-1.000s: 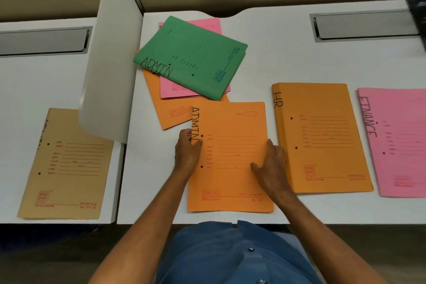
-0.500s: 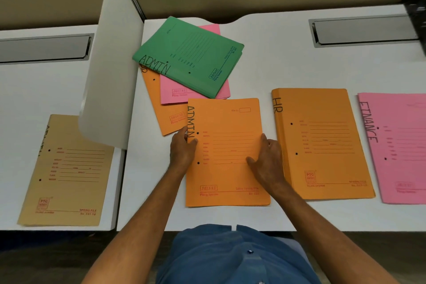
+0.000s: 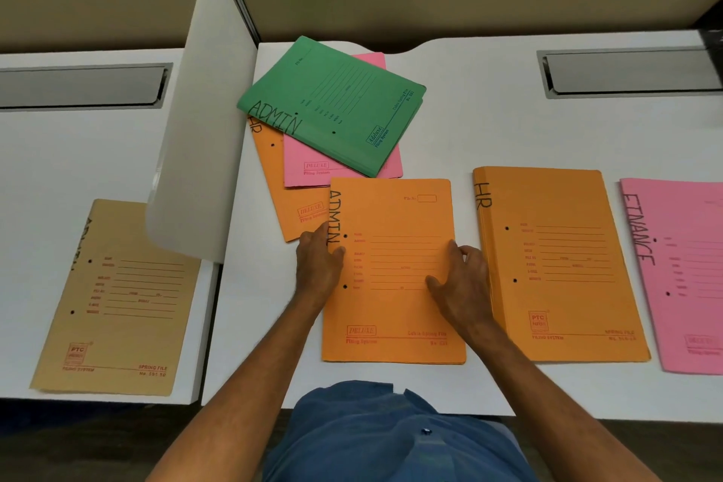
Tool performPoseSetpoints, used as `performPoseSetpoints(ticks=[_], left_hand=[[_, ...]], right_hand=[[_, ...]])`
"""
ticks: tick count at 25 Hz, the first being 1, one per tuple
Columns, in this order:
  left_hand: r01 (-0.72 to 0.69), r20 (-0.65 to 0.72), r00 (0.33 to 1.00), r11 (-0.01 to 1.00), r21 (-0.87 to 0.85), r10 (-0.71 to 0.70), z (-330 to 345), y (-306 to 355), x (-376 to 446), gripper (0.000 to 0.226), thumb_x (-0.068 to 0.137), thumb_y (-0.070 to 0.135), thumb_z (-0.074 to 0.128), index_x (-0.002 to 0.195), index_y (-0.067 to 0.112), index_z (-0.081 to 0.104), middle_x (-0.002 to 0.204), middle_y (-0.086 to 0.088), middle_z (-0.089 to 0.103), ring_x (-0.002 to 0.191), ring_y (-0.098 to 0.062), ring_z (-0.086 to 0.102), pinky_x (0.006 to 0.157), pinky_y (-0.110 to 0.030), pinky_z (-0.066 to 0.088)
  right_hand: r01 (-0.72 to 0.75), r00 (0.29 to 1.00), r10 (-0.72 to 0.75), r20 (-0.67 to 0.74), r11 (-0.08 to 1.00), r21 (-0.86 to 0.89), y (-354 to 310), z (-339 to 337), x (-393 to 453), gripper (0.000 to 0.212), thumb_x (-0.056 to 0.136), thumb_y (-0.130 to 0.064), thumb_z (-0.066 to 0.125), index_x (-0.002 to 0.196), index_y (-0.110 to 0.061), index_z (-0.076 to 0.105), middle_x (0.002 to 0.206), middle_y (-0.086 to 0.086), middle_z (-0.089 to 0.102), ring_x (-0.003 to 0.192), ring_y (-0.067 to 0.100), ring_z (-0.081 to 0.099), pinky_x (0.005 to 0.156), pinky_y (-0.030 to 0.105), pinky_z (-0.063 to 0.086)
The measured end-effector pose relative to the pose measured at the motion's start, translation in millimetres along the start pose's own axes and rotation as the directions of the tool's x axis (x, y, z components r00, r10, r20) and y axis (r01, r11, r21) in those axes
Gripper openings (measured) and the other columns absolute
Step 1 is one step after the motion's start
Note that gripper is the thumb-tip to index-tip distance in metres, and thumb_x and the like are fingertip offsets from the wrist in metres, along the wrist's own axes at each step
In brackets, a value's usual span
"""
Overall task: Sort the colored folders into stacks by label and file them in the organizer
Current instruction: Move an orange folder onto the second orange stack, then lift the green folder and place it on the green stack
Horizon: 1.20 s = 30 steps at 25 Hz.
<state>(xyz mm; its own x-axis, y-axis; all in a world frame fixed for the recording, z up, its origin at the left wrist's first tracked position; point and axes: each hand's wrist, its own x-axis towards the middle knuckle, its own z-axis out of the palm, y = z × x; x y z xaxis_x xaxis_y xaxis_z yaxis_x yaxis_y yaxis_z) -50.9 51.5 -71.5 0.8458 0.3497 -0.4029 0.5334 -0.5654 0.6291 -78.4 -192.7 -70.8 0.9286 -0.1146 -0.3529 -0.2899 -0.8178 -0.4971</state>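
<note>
An orange folder marked ADMIN (image 3: 395,215) lies flat on the white desk (image 3: 469,121) in front of me. My left hand (image 3: 317,266) grips its left spine edge, thumb on the cover. My right hand (image 3: 461,282) rests on its right side, fingers spread on the cover. Behind it sits a loose pile: a green ADMIN folder (image 3: 336,102) on top of a pink folder (image 3: 313,164) and an orange HR folder (image 3: 289,207). To the right lie an orange HR stack (image 3: 559,262) and a pink FINANCE folder (image 3: 680,270).
A tan folder (image 3: 117,301) lies on the neighbouring desk at left, partly behind a white divider panel (image 3: 203,129). Grey cable trays (image 3: 630,72) are set into the desks at the back. No organizer is in view.
Both hands have slid the orange ADMIN folder a little away from me, up against the loose pile. The camera view has tilted slightly downward on the desk.
</note>
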Motion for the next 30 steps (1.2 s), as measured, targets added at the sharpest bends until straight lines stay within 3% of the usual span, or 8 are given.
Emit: performPoseSetpoints(ticks=[5, 9, 11, 14, 20, 25, 30], left_hand=[[0.022, 0.031, 0.999, 1.000, -0.014, -0.021, -4.5, 0.5, 3.4, 0.059, 0.097, 0.022, 0.068, 0.150, 0.020, 0.045, 0.138, -0.007, 0.050, 0.125, -0.025, 0.055, 0.100, -0.041, 0.051], [0.050, 0.021, 0.999, 0.993, -0.108, -0.048, -22.8, 2.7, 24.6, 0.053, 0.093, 0.026, 0.072, 0.142, 0.020, 0.054, 0.119, -0.001, 0.055, 0.108, -0.018, 0.059, 0.081, -0.025, 0.046], [0.054, -0.030, 0.998, 0.986, -0.158, -0.059, -34.1, 14.3, 39.8, 0.049, 0.093, 0.030, 0.071, 0.140, 0.022, 0.056, 0.120, -0.001, 0.058, 0.103, -0.016, 0.058, 0.076, -0.027, 0.046], [0.070, -0.046, 0.995, 0.940, -0.334, -0.090, -45.4, 43.9, 63.5, 0.046, 0.095, 0.030, 0.070, 0.138, 0.021, 0.057, 0.119, -0.002, 0.061, 0.106, -0.022, 0.063, 0.084, -0.040, 0.058], [0.097, -0.030, 0.991, 0.846, -0.524, -0.132, -51.0, 85.0, 110.4, 0.047, 0.097, 0.023, 0.067, 0.141, 0.016, 0.052, 0.130, -0.009, 0.059, 0.120, -0.028, 0.060, 0.101, -0.051, 0.055], [0.140, -0.079, 0.971, 0.805, -0.577, -0.225, -51.2, 93.1, 143.9, 0.056, 0.097, 0.022, 0.067, 0.148, 0.018, 0.045, 0.144, -0.007, 0.049, 0.125, -0.030, 0.058, 0.104, -0.049, 0.053], [0.215, -0.025, 0.949, 0.704, -0.677, -0.314, -44.0, 97.6, 161.6, 0.061, 0.097, 0.021, 0.067, 0.150, 0.017, 0.038, 0.148, -0.005, 0.045, 0.128, -0.027, 0.054, 0.109, -0.049, 0.050]], right_hand=[[-0.002, 1.000, 0.002, 0.007, 1.000, -0.011, -4.7, -0.7, 5.1, 0.079, 0.091, -0.031, 0.073, 0.156, -0.015, 0.030, 0.152, 0.012, 0.031, 0.139, 0.030, 0.032, 0.108, 0.043, 0.044], [0.018, 1.000, -0.017, -0.021, 0.997, 0.069, -8.3, -12.1, 27.7, 0.074, 0.090, -0.030, 0.074, 0.153, -0.016, 0.039, 0.150, 0.011, 0.034, 0.140, 0.030, 0.034, 0.111, 0.042, 0.040], [0.053, 0.996, -0.042, -0.078, 0.988, 0.145, -23.1, -25.4, 53.7, 0.070, 0.091, -0.031, 0.075, 0.152, -0.016, 0.043, 0.148, 0.011, 0.037, 0.140, 0.028, 0.035, 0.109, 0.035, 0.037], [0.120, 0.987, -0.098, -0.126, 0.976, 0.180, -57.1, -43.4, 98.6, 0.068, 0.092, -0.034, 0.074, 0.151, -0.017, 0.044, 0.149, 0.009, 0.037, 0.139, 0.025, 0.037, 0.111, 0.038, 0.041], [0.188, 0.977, -0.167, -0.135, 0.969, 0.162, -109.5, -55.0, 186.1, 0.072, 0.093, -0.040, 0.072, 0.153, -0.015, 0.039, 0.156, 0.012, 0.035, 0.143, 0.029, 0.034, 0.111, 0.043, 0.037], [0.153, 0.985, -0.142, -0.096, 0.980, 0.126, -131.4, -59.0, 254.8, 0.080, 0.091, -0.046, 0.073, 0.154, -0.013, 0.036, 0.159, 0.013, 0.034, 0.146, 0.032, 0.032, 0.113, 0.047, 0.037], [0.217, 0.974, -0.204, -0.103, 0.966, 0.141, -147.6, -51.5, 307.9, 0.074, 0.088, -0.044, 0.076, 0.146, -0.013, 0.043, 0.147, 0.012, 0.045, 0.136, 0.031, 0.040, 0.105, 0.042, 0.041]])
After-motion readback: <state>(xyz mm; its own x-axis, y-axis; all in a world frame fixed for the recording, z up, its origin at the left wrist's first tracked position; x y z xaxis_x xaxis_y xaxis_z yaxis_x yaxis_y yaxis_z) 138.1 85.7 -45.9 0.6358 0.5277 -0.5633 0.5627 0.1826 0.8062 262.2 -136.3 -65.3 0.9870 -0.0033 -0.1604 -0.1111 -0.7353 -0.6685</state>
